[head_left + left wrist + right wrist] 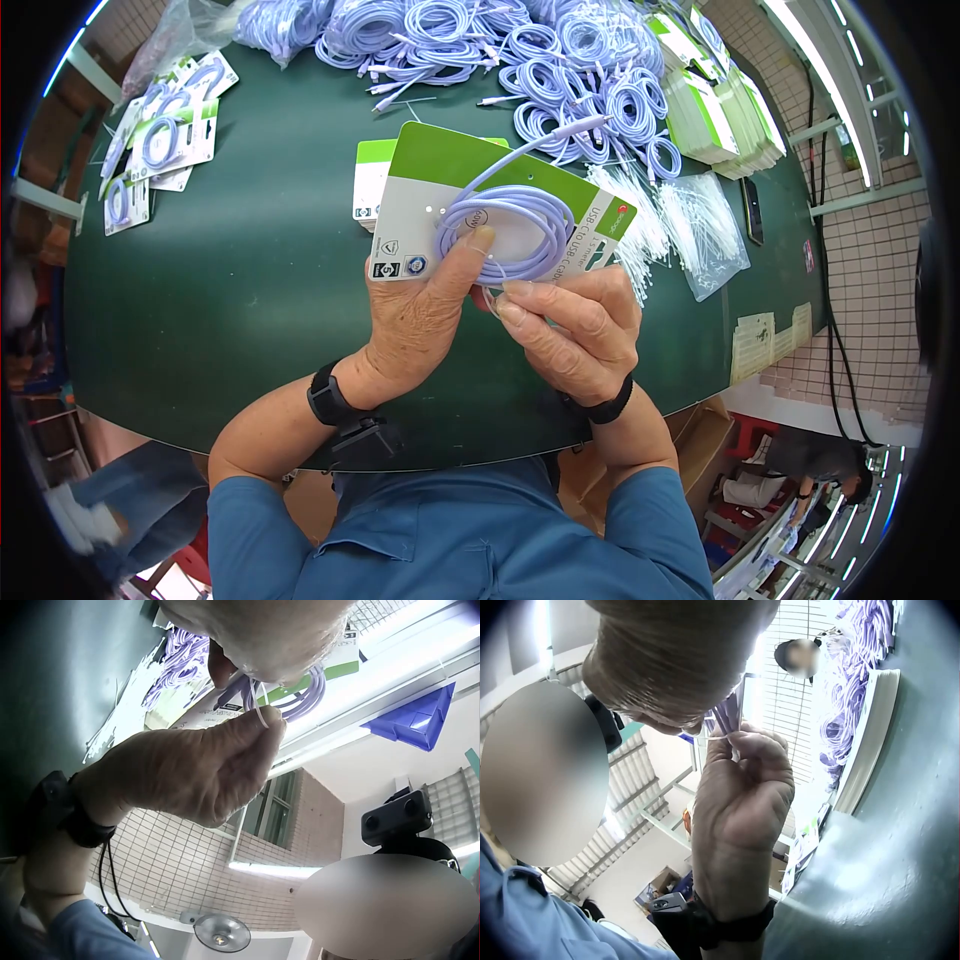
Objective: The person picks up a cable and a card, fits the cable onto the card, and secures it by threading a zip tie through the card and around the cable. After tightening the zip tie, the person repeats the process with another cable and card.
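Note:
My left hand (415,320) holds a green-and-white printed backing card (425,155) above the table. Its thumb presses a coiled lilac USB cable (562,228) against the card's face, and one end of that cable sticks up toward the upper right. At the lower edge of the coil, my right hand (585,325) pinches a thin white cable tie (259,709) between thumb and fingertips. The tie loops near the cable in the left wrist view. Behind the card, the left fingers are mostly hidden.
Coiled lilac cables (440,35) heap along the back of the green table (230,310). Loose white ties (625,210) and a bag of ties (705,245) lie right. Card stacks (700,120) stand back right; carded cables (165,145) lie left. A phone (752,212) is near the right edge.

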Action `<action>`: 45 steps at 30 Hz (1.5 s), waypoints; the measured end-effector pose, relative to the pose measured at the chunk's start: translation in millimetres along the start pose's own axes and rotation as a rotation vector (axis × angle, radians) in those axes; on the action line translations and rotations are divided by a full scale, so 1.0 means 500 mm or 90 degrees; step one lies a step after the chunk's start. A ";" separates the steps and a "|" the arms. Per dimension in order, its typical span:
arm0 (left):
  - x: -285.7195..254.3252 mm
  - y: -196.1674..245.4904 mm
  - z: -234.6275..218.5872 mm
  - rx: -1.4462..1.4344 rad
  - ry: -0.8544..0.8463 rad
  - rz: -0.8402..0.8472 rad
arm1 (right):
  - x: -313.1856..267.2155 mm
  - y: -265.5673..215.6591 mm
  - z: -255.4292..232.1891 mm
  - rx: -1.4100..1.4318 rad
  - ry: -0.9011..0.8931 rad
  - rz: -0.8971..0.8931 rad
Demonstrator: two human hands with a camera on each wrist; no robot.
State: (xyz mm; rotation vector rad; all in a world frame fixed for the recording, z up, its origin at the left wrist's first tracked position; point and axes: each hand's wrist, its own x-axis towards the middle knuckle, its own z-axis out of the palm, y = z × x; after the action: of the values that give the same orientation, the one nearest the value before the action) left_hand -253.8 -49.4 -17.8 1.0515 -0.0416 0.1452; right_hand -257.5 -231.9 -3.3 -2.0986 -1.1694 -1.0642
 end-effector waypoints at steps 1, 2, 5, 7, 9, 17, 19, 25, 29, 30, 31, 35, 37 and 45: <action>0.000 0.000 -0.001 0.003 0.001 0.001 | 0.000 -0.001 -0.001 -0.003 -0.004 -0.002; 0.001 0.000 -0.001 0.007 0.001 0.003 | 0.000 -0.002 -0.002 -0.005 -0.009 -0.004; 0.001 0.000 0.001 -0.007 0.008 -0.010 | 0.001 -0.002 -0.002 -0.016 -0.008 -0.014; 0.001 -0.001 0.001 -0.014 0.010 -0.017 | 0.001 -0.002 -0.003 -0.022 -0.007 -0.019; -0.001 -0.002 0.000 -0.005 0.013 -0.025 | 0.003 -0.003 -0.003 -0.023 -0.015 -0.018; 0.000 -0.004 0.002 0.005 0.023 -0.010 | 0.005 -0.012 0.000 0.000 -0.030 0.007; 0.000 -0.003 0.002 0.006 0.026 -0.002 | 0.005 -0.015 0.001 0.007 -0.035 0.021; -0.001 -0.002 -0.001 0.014 0.021 -0.021 | -0.002 0.003 0.017 -0.001 0.008 0.001; -0.003 -0.001 0.004 -0.002 0.009 -0.008 | 0.003 0.009 0.023 0.005 0.024 0.016; -0.004 -0.001 0.005 -0.011 0.005 0.000 | 0.005 0.008 0.024 0.010 0.024 0.031; -0.006 -0.002 0.004 -0.011 0.004 0.000 | 0.006 0.007 0.028 0.010 0.024 0.031; -0.012 -0.012 -0.009 0.125 -0.040 0.078 | 0.007 0.004 0.046 0.102 0.077 0.136; -0.010 -0.016 -0.013 0.107 -0.025 0.010 | 0.010 0.003 0.045 0.101 0.048 0.147; -0.001 -0.005 -0.005 0.104 -0.002 0.001 | 0.019 -0.005 0.033 0.062 -0.010 0.119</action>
State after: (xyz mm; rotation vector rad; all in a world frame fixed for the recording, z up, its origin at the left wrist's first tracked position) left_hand -254.1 -48.5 -21.1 1.2142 -0.0345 0.1497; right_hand -250.2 -214.4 -4.8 -2.0959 -0.9888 -0.8894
